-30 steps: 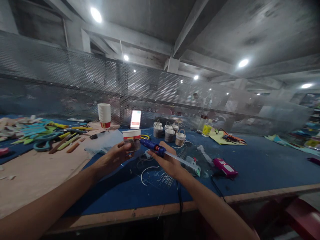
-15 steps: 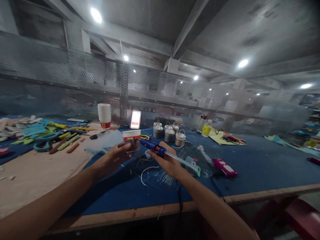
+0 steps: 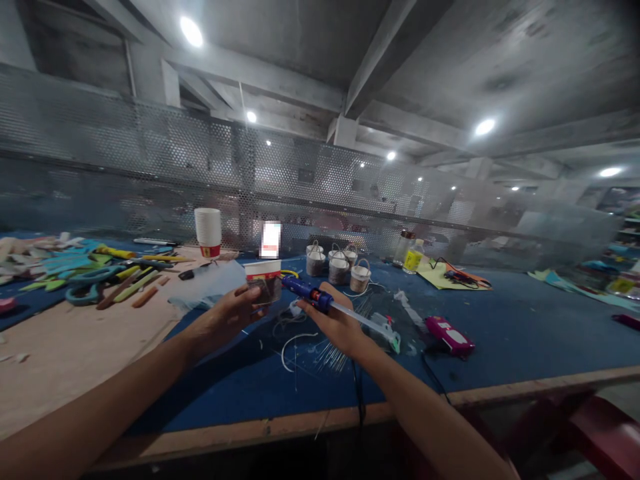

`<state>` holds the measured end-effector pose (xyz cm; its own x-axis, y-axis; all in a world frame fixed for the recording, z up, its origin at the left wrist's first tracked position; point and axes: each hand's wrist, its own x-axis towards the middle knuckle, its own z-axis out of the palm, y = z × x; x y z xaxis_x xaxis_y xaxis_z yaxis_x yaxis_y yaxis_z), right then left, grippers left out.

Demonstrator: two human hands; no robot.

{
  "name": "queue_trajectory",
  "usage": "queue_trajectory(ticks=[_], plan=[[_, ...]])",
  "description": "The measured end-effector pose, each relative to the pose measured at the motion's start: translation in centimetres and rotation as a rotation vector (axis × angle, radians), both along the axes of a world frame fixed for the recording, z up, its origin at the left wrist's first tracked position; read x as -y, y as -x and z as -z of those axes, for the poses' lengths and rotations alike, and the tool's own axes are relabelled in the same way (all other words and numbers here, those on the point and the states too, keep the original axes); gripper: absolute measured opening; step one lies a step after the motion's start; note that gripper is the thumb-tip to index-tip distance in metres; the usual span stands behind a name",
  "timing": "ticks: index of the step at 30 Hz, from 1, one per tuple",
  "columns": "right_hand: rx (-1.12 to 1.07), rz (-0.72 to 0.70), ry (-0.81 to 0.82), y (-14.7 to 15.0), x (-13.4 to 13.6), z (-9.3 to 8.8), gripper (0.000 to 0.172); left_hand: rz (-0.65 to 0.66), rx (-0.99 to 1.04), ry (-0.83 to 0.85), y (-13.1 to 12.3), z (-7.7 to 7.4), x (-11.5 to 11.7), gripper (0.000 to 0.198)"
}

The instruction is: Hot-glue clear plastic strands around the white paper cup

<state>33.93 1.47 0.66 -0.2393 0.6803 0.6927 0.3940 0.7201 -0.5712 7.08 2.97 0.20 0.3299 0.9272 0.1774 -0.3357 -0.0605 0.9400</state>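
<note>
Clamps cup (image 3: 265, 277) in left hand (image 3: 234, 312), glue gun (image 3: 306, 292) in right hand (image 3: 336, 325), beyond desk's near edge (image 3: 230, 431); should steady both.

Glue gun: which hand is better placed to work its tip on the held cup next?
Right, I'd say. The right hand grips the glue gun, its tip end close by the cup. The left hand is busy holding that cup. Can't tell if tip and cup touch.
</note>
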Motion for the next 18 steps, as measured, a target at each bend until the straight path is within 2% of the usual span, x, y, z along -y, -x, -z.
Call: queue_trajectory(ticks=[8,18], plan=[[-0.005,-0.002,-0.010,0.04,-0.11,0.15,0.042,0.001,0.002,0.001,-0.18,-0.20,0.21,0.035],[-0.008,-0.015,-0.008,0.01,-0.09,0.33,0.037,0.002,-0.025,0.005,-0.37,-0.69,0.58,0.040]])
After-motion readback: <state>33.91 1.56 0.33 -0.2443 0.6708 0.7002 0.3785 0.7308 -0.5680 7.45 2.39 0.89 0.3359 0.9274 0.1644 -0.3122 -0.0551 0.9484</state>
